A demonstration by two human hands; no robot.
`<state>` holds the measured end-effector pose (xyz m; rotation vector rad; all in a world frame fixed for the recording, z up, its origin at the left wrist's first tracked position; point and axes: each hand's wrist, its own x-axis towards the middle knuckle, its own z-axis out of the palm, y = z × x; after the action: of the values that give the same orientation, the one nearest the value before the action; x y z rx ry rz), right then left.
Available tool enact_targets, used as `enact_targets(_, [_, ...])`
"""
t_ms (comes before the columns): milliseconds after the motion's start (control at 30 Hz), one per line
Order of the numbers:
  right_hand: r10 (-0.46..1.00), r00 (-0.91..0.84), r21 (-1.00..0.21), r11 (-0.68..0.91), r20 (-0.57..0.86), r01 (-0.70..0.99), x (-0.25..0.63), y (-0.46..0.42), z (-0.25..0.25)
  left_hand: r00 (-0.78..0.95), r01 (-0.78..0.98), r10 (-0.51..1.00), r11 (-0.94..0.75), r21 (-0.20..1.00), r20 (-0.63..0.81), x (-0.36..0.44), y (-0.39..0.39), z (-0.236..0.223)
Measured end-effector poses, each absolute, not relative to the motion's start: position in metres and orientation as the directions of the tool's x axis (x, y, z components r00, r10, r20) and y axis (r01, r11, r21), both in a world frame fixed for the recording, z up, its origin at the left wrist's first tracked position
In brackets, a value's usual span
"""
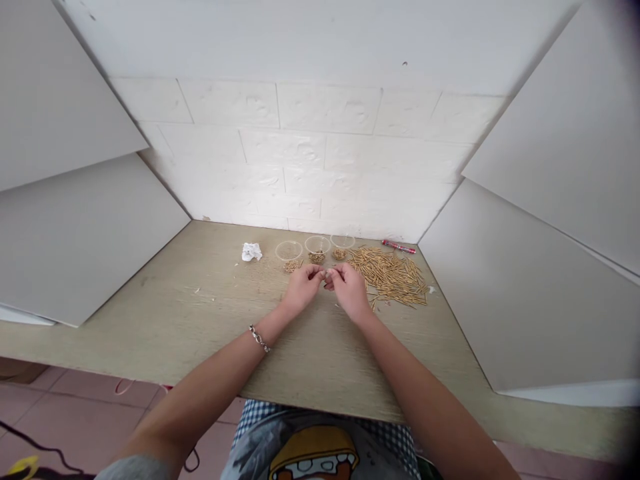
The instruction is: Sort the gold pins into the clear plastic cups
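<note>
Left hand (303,290) and right hand (350,293) meet over the tabletop, thumbs and fingers of each drawn into a pinch, fingertips touching or nearly so. Cannot tell whether a piece sits between them; too small and partly hidden by the fingers.

Loose pile of thin, gold-coloured, metallic-looking rods (393,273): on the tabletop just beside the right hand, on its right, spread toward the right panel. A few rods at the near edge of the pile lie close to the right wrist.

Three clear, round-rimmed plastic cups (302,251) stand in a slanting row beyond the hands, small gold-coloured pieces (317,257) showing low in each. The leftmost is just beyond the left hand. Red patterned tube (399,247) behind the pile; crumpled white paper (251,251) left of the cups. Silver chain bracelet (259,339) on the left wrist.

Greenish-beige wood-grain tabletop (215,327): wide stretch left of the left forearm, with pale specks. Bounds: white brick-patterned wall (300,150) behind, pale grey left panel (90,233) and right panel (555,287). Both forearms cross the front edge.
</note>
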<state>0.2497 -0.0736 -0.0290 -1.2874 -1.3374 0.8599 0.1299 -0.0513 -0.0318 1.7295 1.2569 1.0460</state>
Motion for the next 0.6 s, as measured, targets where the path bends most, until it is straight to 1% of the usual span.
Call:
enact_targets(133, [0.985, 0.093, -0.985, 0.133, 0.144, 0.114, 0.2512, -0.0711, -0.0297, 0.220, 0.309, 0.959, -0.239, 0.921, 0.176, 0.1289, -0.0503, -0.0326])
enact_targets(333, [1.000, 0.006, -0.995, 0.025, 0.024, -0.097, 0.2538, -0.0661, -0.0309, 0.224, 0.306, 0.962, -0.219, 0.926, 0.154, 0.1287, -0.0508, -0.0306])
enact_targets(600, [0.999, 0.009, -0.971, -0.032, -0.035, -0.236, 0.2527, -0.0656, -0.0327, 0.226, 0.271, 0.959, -0.228, 0.935, 0.169, 0.1286, -0.0496, -0.0328])
